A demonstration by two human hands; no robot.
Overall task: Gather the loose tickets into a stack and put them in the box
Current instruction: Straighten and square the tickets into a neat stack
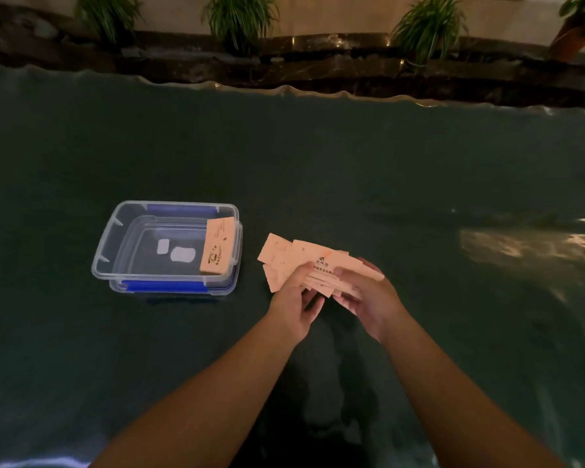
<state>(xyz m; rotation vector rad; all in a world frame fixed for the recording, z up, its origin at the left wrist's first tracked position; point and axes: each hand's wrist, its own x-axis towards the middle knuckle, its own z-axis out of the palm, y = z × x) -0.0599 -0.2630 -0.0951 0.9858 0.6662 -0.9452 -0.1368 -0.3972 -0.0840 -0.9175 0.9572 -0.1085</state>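
Note:
Several pale orange tickets (294, 256) are fanned out unevenly, held up over the dark green table. My left hand (296, 297) grips them from the near left side, thumb on top. My right hand (368, 295) holds their right end. To the left stands a clear plastic box (115, 231) with blue clips, open on top. Inside it, a stack of orange tickets (218, 246) leans against the right wall.
The dark green cloth (318, 163) covers the whole table. Beyond its far edge runs a dark stone ledge (318, 62) with several green potted plants (240, 18). A light glare lies on the cloth at the right.

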